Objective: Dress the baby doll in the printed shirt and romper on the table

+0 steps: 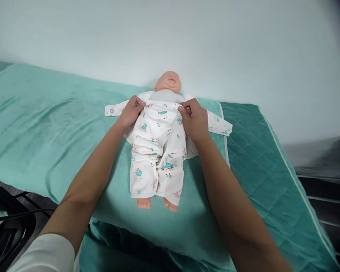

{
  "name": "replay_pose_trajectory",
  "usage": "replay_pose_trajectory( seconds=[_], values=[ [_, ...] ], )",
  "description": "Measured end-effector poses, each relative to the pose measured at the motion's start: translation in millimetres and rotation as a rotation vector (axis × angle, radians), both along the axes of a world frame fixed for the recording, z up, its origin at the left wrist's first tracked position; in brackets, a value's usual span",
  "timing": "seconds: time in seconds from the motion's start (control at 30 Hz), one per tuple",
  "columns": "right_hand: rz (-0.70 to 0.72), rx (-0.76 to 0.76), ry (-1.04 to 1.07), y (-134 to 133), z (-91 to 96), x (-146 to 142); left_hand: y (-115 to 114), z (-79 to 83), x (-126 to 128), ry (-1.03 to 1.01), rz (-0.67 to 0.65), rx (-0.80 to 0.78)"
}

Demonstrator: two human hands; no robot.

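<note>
A baby doll (169, 81) lies on its back, head toward the wall and bare feet toward me. White printed baby pants (158, 143) cover its legs, with the waistband drawn up high over the torso. My left hand (132, 110) pinches one corner of the waistband, while my right hand (195, 118) pinches the opposite corner. Under the doll a matching printed baby shirt (219, 124) is spread, its sleeves stretched out to both sides. Part of the shirt is hidden by the pants and my hands.
A light green blanket (59, 124) covers the bed beneath the doll. To the right shows a darker quilted bedspread (260, 166). A white wall (170, 34) rises behind the bed. At lower left stands a black chair or frame (14, 226).
</note>
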State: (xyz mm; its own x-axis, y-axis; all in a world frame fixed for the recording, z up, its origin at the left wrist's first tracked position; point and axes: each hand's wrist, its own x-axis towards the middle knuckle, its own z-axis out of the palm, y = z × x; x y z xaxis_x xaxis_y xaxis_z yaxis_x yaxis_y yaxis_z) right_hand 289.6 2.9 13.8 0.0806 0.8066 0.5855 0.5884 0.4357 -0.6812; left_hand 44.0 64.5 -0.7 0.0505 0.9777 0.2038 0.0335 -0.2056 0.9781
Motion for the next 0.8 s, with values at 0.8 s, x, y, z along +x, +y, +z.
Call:
replay_pose_trajectory(
  seconds=[0.8],
  values=[
    [-0.060,0.090,0.124,-18,-6.6,-5,-39,22.3,8,0.250,-0.062,0.227]
  ],
)
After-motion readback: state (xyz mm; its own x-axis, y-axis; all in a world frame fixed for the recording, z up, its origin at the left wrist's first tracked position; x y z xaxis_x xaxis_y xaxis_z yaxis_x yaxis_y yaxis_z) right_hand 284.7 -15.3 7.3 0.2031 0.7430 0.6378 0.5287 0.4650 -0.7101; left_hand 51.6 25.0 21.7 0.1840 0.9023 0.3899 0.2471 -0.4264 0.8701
